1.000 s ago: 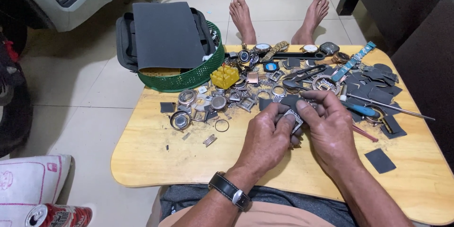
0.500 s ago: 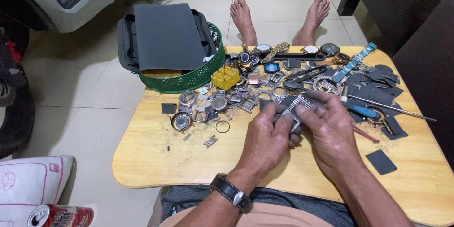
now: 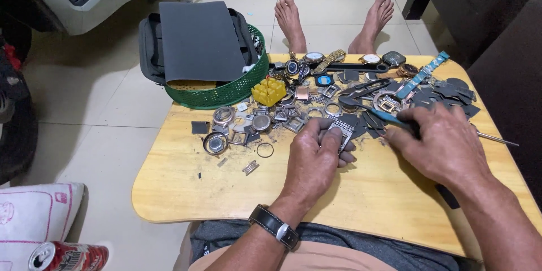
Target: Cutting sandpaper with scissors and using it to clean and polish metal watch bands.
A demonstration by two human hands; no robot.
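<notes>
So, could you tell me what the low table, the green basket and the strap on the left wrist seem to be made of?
Low table: pale wood, judging by the visible grain and a smooth, slightly glossy finish.
Green basket: likely moulded plastic, given its even colour and open lattice wall.
Strap on the left hand's wrist: looks like black leather with light stitching and a silver metal buckle, though it could be synthetic.

A black-strapped wristwatch (image 3: 275,227) with a silver buckle is worn on the left wrist; both forearms are left bare; grey shorts (image 3: 339,245) are worn; feet (image 3: 291,20) are unshod.
</notes>
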